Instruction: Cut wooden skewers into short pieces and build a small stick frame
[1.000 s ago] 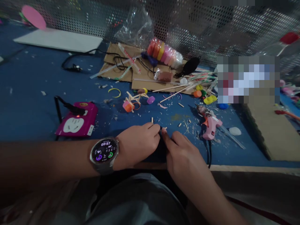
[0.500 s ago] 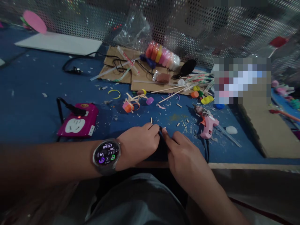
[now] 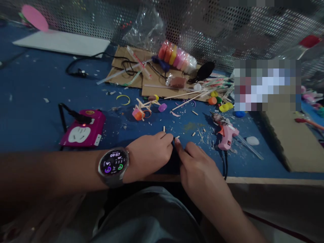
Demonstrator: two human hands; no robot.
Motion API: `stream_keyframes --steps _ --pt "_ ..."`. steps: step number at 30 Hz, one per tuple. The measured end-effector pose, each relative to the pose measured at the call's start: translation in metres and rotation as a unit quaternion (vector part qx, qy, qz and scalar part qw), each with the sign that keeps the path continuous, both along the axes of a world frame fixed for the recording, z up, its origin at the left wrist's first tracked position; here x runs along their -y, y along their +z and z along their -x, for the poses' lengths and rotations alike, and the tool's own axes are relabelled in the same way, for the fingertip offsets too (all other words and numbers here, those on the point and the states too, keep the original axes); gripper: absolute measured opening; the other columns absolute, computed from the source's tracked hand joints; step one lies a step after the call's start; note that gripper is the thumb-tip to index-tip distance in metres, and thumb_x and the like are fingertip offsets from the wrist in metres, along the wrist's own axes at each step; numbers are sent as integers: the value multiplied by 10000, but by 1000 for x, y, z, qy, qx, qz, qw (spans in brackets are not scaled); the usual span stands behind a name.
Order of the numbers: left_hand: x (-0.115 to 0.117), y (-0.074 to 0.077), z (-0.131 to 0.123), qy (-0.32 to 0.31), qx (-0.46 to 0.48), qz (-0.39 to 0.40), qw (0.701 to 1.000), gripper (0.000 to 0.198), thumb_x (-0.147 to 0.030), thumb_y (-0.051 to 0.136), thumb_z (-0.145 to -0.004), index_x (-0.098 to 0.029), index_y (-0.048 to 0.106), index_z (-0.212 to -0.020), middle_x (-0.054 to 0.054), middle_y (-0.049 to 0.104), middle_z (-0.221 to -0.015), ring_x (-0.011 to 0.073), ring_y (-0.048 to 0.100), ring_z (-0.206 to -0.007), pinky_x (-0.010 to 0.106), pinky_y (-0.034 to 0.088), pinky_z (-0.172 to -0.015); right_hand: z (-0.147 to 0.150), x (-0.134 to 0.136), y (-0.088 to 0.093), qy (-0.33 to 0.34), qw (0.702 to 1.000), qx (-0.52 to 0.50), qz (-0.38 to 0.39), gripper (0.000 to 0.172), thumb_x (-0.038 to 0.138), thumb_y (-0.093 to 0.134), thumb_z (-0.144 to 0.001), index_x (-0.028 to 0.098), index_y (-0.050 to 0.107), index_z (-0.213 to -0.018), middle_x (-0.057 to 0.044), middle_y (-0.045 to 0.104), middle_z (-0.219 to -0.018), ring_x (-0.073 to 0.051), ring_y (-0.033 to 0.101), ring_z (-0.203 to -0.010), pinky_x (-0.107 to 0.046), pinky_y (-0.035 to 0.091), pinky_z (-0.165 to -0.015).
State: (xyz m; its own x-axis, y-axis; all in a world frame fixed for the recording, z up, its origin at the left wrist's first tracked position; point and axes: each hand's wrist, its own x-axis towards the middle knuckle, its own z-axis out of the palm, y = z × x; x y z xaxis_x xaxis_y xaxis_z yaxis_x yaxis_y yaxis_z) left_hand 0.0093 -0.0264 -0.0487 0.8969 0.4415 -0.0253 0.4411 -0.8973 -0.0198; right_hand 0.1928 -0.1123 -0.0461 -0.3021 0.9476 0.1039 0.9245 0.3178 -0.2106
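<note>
Near the table's front edge, my left hand [image 3: 152,153], with a watch [image 3: 113,164] on its wrist, is closed, knuckles up. A short pale stick piece [image 3: 164,129] shows just beyond its fingers; whether they hold it is unclear. My right hand [image 3: 199,165] is closed close beside it, its index finger reaching forward against a small pale stick end [image 3: 177,137]. Something small and dark lies between the two hands, mostly hidden. Beyond them stands a small stick model [image 3: 143,109] with orange and pink parts. To the right lies a pink glue gun [image 3: 228,136] with a glue stick.
A magenta power socket box [image 3: 83,130] with a plugged cable stands at left. Cardboard [image 3: 152,89] at the back bears clay tubs [image 3: 174,55] and sticks. More cardboard [image 3: 293,145] lies at right. A perforated metal screen [image 3: 207,27] rises behind. Scraps litter the blue tabletop.
My hands keep nearly the same pose. The view has shifted slightly, so the glue gun and right-hand cardboard appear a little farther right.
</note>
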Motion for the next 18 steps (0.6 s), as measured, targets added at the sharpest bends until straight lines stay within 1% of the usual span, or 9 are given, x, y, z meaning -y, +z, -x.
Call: stream_keyframes --steps 4,6,8,9,11,13,14,16,18 --pt "0 -5 3 -7 25 -17 1000 164 -164 617 -1021 -68 716 -1109 121 660 -1012 295 687 -905 373 583 -554 2 -8 4 -7 1000 -1 24 633 -17 428 -907 -13 649 -1500 -158 666 -969 -284 650 -828 -455 661 -771" --pt "0 -8 5 -8 45 -32 998 179 -202 646 -1008 -60 714 -1092 122 651 -997 295 680 -892 373 575 -540 3 -13 5 -9 999 -7 39 647 -25 420 -901 -10 641 -1509 -165 672 -996 -287 659 -867 -463 658 -818" --pt "0 -9 6 -15 58 -32 998 240 -264 662 -1007 -46 713 -1094 135 654 -1010 294 676 -895 378 592 -566 5 -18 5 -10 999 -17 48 644 -32 413 -901 -1 649 -1499 -172 676 -1031 -291 665 -910 -474 651 -870" --pt "0 -8 6 -15 56 -30 998 254 -269 656 -1010 -40 712 -1103 141 658 -1019 292 677 -900 378 600 -585 6 -20 5 -11 998 -20 51 641 -33 411 -906 8 651 -1498 -173 677 -1045 -294 667 -928 -481 647 -887" --pt "0 -4 5 -9 39 -30 999 239 -224 631 -1017 -33 711 -1135 146 670 -1033 284 682 -909 367 606 -613 8 -22 5 -16 998 -19 53 643 -33 410 -914 19 643 -1511 -177 679 -1068 -302 666 -952 -495 642 -906" --pt "0 0 4 2 17 -28 999 218 -174 615 -1014 -37 711 -1154 145 678 -1042 276 685 -911 355 602 -616 8 -20 4 -19 998 -12 51 654 -34 415 -912 12 627 -1529 -183 682 -1076 -312 665 -964 -508 642 -916" --pt "1 2 3 3 11 -24 1000 216 -178 616 -1015 -40 712 -1152 145 679 -1043 276 684 -909 353 597 -609 7 -18 4 -19 999 -8 50 660 -34 421 -910 7 618 -1538 -186 683 -1076 -317 665 -965 -513 644 -918" --pt "2 5 1 -2 1 -13 1000 229 -214 622 -1024 -44 714 -1147 152 679 -1051 284 683 -915 353 589 -595 5 -13 3 -17 999 -1 44 659 -29 435 -911 5 614 -1544 -185 685 -1067 -319 666 -940 -519 653 -895" --pt "3 6 -1 -2 -6 -12 1000 207 -192 606 -1032 -54 721 -1134 152 679 -1046 287 686 -920 349 578 -580 1 -7 2 -10 999 3 30 639 -17 442 -930 2 613 -1545 -178 685 -1040 -309 666 -889 -512 666 -846"
